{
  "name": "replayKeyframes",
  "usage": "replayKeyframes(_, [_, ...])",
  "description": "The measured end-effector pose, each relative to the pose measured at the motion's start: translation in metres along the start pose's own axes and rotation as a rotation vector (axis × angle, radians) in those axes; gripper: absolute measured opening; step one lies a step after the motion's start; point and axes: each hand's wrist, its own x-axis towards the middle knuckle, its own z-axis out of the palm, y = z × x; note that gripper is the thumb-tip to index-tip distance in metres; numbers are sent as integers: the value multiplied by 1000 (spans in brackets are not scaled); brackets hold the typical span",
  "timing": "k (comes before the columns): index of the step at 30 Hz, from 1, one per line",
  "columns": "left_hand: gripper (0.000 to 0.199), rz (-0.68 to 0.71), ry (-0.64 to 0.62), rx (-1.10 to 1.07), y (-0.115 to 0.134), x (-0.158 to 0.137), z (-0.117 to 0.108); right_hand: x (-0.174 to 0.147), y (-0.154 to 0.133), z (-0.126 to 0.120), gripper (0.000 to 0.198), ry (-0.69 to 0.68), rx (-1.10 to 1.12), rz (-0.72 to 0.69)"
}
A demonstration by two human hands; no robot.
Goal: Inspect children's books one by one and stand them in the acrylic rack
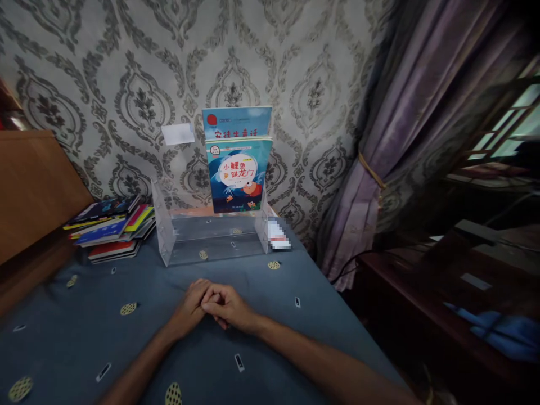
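Note:
My left hand (pixel 194 306) and my right hand (pixel 230 306) are clasped together, resting on the blue patterned cloth (pixel 202 365). Their fingers are folded into each other, and no object shows between them. Just beyond them stands a clear acrylic rack (pixel 211 247) with tiers. On its upper right part, a picture book with an orange fish on the cover (pixel 238 194) leans upright. Behind that rises a taller light-blue book (pixel 238 121), its lower part hidden.
Left of the rack lies an uneven stack of books (pixel 113 225). A white card (pixel 178 134) is against the patterned wall (pixel 314 90). Beside the rack's right end sits a blurred-out item (pixel 277 233). A tied purple curtain (pixel 354 225) and dark red furniture (pixel 392 292) stand at right.

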Motion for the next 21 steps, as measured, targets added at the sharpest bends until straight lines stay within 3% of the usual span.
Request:
replayKeyframes(7, [33, 46, -8, -60, -2, -2, 1, 1, 4, 7, 45, 112, -49, -50])
replayKeyframes(11, [35, -103, -65, -257, -3, 2, -3, 1, 2, 5, 39, 0, -24, 11])
replayKeyframes(14, [47, -188, -61, -517, -5, 1, -11, 0, 5, 6, 39, -29, -10, 27])
replayKeyframes(16, [48, -182, 68, -671, -10, 0, -26, 0, 9, 7, 37, -6, -47, 36])
replayKeyframes(18, [49, -189, 307, -639, -18, 0, -52, 0, 11, 7, 35, -3, -94, 65])
replayKeyframes(19, [49, -205, 437, -508, -23, 1, -69, 0, 12, 7, 35, -5, -111, 80])
replayKeyframes(21, [49, -287, 661, -45, -34, 5, -110, 0, 12, 8, 36, -14, -132, 105])
